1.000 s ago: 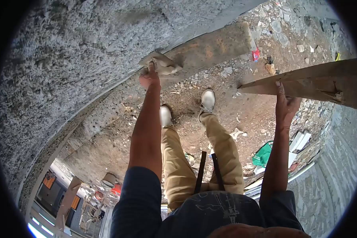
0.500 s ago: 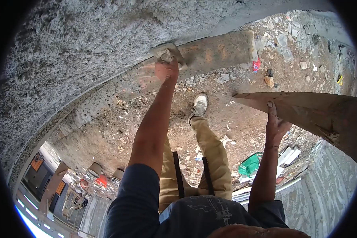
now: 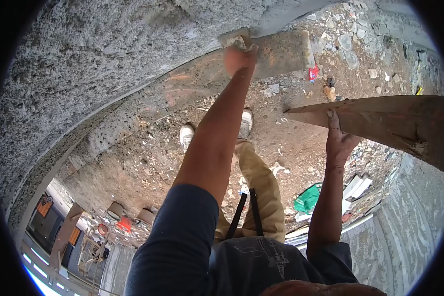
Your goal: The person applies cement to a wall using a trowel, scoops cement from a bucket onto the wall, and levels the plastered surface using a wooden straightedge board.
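Note:
My left hand [image 3: 239,60] reaches far forward, its fingers wrapped round a mortar-smeared trowel [image 3: 236,40]; motion blurs it and the hand hides much of its handle. The trowel is at the lower edge of the rough grey plastered wall [image 3: 108,59], above a flat board [image 3: 286,52] lying along the wall's foot. On the right, my right hand [image 3: 341,140] grips a long wooden plank [image 3: 380,118] by its lower edge. Its thumb lies over the near face, while the other fingers are hidden behind the wood. The plank's far right end runs into the dark image border.
Rubble and plaster scraps litter the dirt floor [image 3: 138,177]. A red wrapper [image 3: 314,73] lies by the board's end. Near my right forearm is a green bag [image 3: 308,198]. Orange-red containers [image 3: 124,224] and timber stand at the lower left. My shoes [image 3: 246,123] are below my left arm.
My left hand and the trowel have swept right and a little forward along the wall's foot. The plank in my right hand has risen slightly in view. A second shoe now shows.

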The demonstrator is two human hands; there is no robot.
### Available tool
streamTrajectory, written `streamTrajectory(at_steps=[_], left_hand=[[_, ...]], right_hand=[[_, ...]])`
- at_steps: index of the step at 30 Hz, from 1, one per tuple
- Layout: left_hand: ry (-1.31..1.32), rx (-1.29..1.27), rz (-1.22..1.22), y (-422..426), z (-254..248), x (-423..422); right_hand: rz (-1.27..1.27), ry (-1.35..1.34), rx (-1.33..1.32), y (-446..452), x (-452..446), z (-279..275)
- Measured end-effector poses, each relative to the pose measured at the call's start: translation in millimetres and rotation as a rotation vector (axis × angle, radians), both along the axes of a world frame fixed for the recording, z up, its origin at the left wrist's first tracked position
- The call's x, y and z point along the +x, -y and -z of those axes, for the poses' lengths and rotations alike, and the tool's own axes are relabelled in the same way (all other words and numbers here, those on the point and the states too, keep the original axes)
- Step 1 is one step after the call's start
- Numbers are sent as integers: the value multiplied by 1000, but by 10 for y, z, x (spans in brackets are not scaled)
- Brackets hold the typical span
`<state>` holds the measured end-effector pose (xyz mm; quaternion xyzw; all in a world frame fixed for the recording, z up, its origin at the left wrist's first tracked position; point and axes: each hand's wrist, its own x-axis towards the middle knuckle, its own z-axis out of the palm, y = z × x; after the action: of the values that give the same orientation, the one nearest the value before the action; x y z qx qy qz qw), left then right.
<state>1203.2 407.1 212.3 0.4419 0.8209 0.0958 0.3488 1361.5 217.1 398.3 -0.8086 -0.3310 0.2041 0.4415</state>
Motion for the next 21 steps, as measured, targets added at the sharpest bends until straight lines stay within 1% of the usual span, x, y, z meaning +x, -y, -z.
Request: streamTrajectory(at_steps=[1,3,4,5,6,7,8,9,10,11,12,13,15,16,17,18,20,21], left_hand=[[16,-41,13,39,-86,-79],[63,-77,66,205,-139,-320],[27,-36,89,362,-119,-463],[-13,12,113,587,-60,-646],[22,-36,168,806,-113,-875],[52,-76,223,1056,-210,-1143],[49,-181,299,1309,-294,-1409],[32,-228,339,1667,-194,-1739],[66,-419,276,1918,-397,-1973],[2,-511,281,2169,-553,-2202],[-59,-606,291,2420,-710,-2432],[-179,-494,269,2858,-549,-2686],[174,-796,93,2951,-1025,-2986],[212,-764,17,3140,-917,-3171],[245,-738,-49,3226,-959,-3323],[277,-710,-115,3312,-1004,-3473],[348,-679,-220,3196,-1444,-3489],[315,-556,-491,3401,-1263,-3446]], right_hand=[[-17,8,-20,0,-18,-54],[-24,124,-43,-100,-159,-312],[-33,319,45,-90,-142,-336],[-38,345,83,-138,-176,-479],[-41,366,131,-237,-244,-658],[-41,384,186,-331,-294,-794],[-42,236,204,-370,-260,-772],[27,299,152,-448,-254,-737],[94,360,97,-534,-263,-714],[159,422,42,-598,-281,-771],[159,313,11,-597,-310,-927],[115,258,49,-546,-288,-984],[19,138,116,-383,-287,-1021],[-21,132,88,-301,-413,-1228],[-64,123,53,-190,-567,-1475],[-87,32,94,-141,-749,-1709],[-130,-138,143,-43,-1126,-2227],[-184,-180,191,-9,-1295,-2458]])
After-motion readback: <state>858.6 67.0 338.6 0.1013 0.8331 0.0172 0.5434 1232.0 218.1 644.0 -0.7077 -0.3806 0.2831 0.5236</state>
